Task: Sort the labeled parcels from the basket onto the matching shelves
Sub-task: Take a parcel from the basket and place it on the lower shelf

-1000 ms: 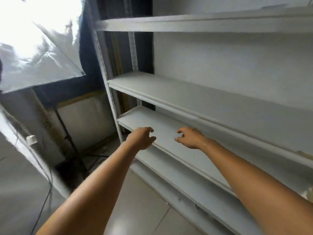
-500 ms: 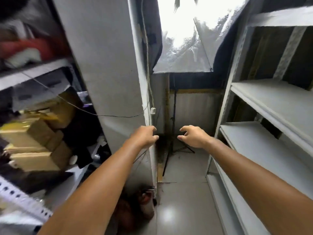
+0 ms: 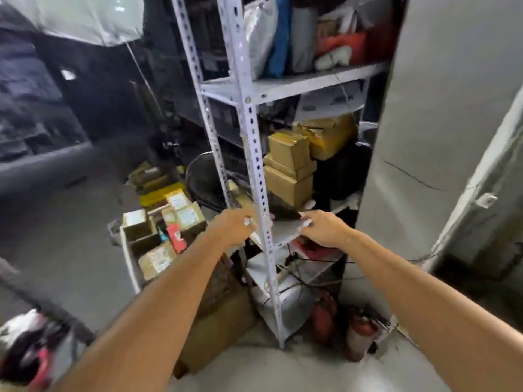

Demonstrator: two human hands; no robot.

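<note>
1. Left hand (image 3: 232, 228): stretched forward, fingers loosely curled, holding nothing; in front of the rack's upright.
2. Right hand (image 3: 325, 229): stretched forward, fingers loosely curled, empty; by a shelf edge.
3. Basket (image 3: 128, 258): white-rimmed, on the floor left of the rack, below and left of the left hand.
4. Parcels (image 3: 188, 217): brown boxes with white labels, all inside the basket.
5. Metal rack (image 3: 252, 154): perforated uprights; its shelves hold stacked cardboard boxes (image 3: 288, 168) and bags.
6. Fire extinguishers (image 3: 359, 335): red, at the rack's foot.
</note>
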